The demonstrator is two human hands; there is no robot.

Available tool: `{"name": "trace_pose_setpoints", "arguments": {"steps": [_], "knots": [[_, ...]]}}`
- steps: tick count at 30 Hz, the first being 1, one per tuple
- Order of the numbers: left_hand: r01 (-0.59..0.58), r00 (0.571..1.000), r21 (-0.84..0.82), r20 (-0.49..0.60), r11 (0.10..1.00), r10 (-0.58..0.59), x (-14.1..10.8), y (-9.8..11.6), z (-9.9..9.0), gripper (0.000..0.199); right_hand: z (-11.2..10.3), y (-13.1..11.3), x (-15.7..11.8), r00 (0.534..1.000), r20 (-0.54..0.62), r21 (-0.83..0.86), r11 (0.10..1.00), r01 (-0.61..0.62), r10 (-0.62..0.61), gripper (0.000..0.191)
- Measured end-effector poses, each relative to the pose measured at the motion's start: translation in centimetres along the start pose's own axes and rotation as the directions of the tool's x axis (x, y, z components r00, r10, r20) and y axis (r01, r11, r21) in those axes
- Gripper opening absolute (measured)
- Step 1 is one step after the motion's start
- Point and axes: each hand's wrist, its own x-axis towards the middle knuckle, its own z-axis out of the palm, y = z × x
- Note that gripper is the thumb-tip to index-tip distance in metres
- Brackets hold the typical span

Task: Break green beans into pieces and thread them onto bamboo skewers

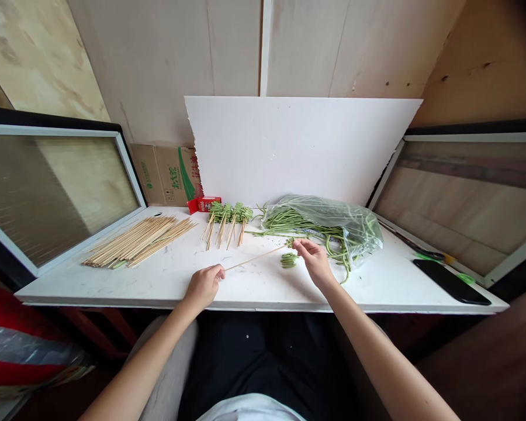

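Note:
A thin bamboo skewer (255,258) slants up to the right between my hands over the front of the white table. My left hand (204,285) is closed on its lower end. The fingers of my right hand (314,261) pinch a green bean piece (290,241) at the skewer's far end; how much of the bean is on the skewer I cannot tell. Just below my right fingertips lies a small bundle of cut green bean pieces (289,260). Long green beans (296,221) spill from a clear plastic bag (355,219) behind my right hand.
Many bare skewers (135,241) lie at the left. Several skewered bean bunches (231,211) rest at the back beside a red box (204,203). A black phone (450,282) and scissors (433,252) lie at the right. A white board (302,152) stands behind.

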Motion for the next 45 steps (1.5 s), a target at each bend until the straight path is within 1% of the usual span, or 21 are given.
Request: {"name": "trace_pose_setpoints", "arguments": {"steps": [3, 8, 14, 21, 29, 35, 41, 45], "knots": [[0.019, 1.0, -0.02, 0.011, 1.0, -0.019, 0.1, 0.0, 0.1, 0.027, -0.1, -0.2, 0.1, 1.0, 0.008, 0.0, 1.0, -0.007, 0.007, 0.035], [0.051, 0.998, -0.009, -0.02, 0.999, -0.051, 0.1, 0.1, 0.2, 0.026, -0.3, -0.1, 0.2, 0.998, -0.028, 0.033, 0.998, -0.056, 0.057, 0.041], [0.021, 0.999, 0.003, -0.05, 1.0, -0.02, 0.0, 0.2, 0.2, 0.027, 0.0, -0.3, 0.2, 0.996, -0.047, 0.097, 0.993, -0.071, 0.076, 0.039], [0.001, 0.999, -0.027, -0.047, 1.0, -0.003, 0.1, 0.4, 0.2, 0.028, 0.1, -0.6, 0.3, 0.991, -0.094, 0.046, 0.995, -0.088, 0.092, 0.04], [-0.015, 0.998, -0.06, -0.058, 0.998, 0.011, 0.1, 0.1, 0.4, 0.027, 0.1, -0.8, 0.2, 0.991, -0.109, 0.068, 0.995, -0.068, 0.075, 0.039], [-0.03, 0.997, -0.049, -0.067, 0.998, 0.027, 0.0, 0.2, 0.3, 0.027, 0.2, -0.9, 0.2, 0.994, -0.1, 0.02, 0.999, -0.051, 0.052, 0.042], [-0.036, 0.999, 0.006, -0.002, 0.999, 0.036, 0.0, 0.1, 0.0, 0.029, 0.4, -1.0, 0.0, 0.996, -0.084, 0.009, 1.0, -0.008, 0.008, 0.041], [-0.059, 0.998, 0.013, 0.014, 0.998, 0.059, 0.0, 0.1, 0.0, 0.03, 0.6, -1.3, 0.0, 0.998, -0.062, 0.007, 1.0, 0.008, -0.008, 0.042]]}}
